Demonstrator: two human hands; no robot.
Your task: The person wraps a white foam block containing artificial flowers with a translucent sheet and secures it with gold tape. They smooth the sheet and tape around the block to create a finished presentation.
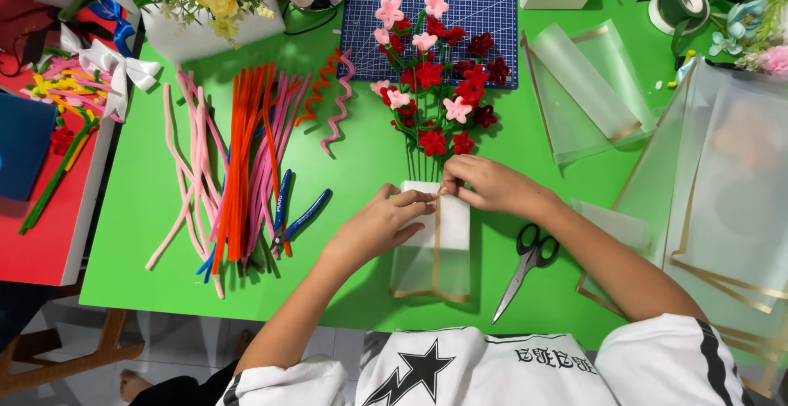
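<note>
I see the stems of the pipe-cleaner bouquet (432, 86) vanish under my grip, where my left hand (379, 225) and right hand (491, 186) both pinch shut on the frosted wrapping sheet (432, 246), folded around them on the green surface (353, 168).

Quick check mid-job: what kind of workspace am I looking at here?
Probably a home craft table for making artificial bouquets: loose pink and orange pipe cleaners, a bunch of red and pink pipe-cleaner flowers, and frosted wrapping sheets with gold edges on a green tabletop.
</note>
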